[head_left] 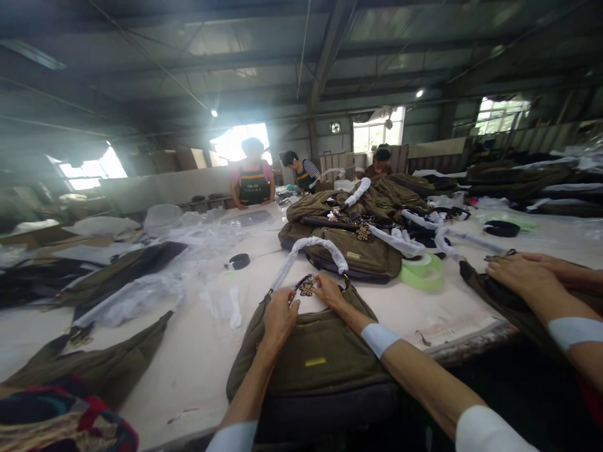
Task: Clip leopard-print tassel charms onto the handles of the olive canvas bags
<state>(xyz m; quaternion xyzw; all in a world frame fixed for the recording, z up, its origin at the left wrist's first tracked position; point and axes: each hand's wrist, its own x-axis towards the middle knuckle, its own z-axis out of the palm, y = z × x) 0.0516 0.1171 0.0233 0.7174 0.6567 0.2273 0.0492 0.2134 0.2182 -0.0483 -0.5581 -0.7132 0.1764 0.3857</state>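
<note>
An olive bag [325,351] with a small yellow label lies before me on the white table [188,376]. Its handle [313,243], wrapped in white, arches up behind it. My left hand [281,317] is at the bag's upper left edge, its fingers curled together; what they pinch is too small to make out. By the leopard-patterned charm [306,289], my right hand [328,292] has its thumb and fingers closed on the charm's dark strap near the handle's right end.
More olive bags [358,251] are piled behind mine, beside a green tape roll [421,271]. Another person's hands [522,273] touch a bag at right. Plastic wrap [183,251] and further bags [108,351] lie at left. People stand across the table.
</note>
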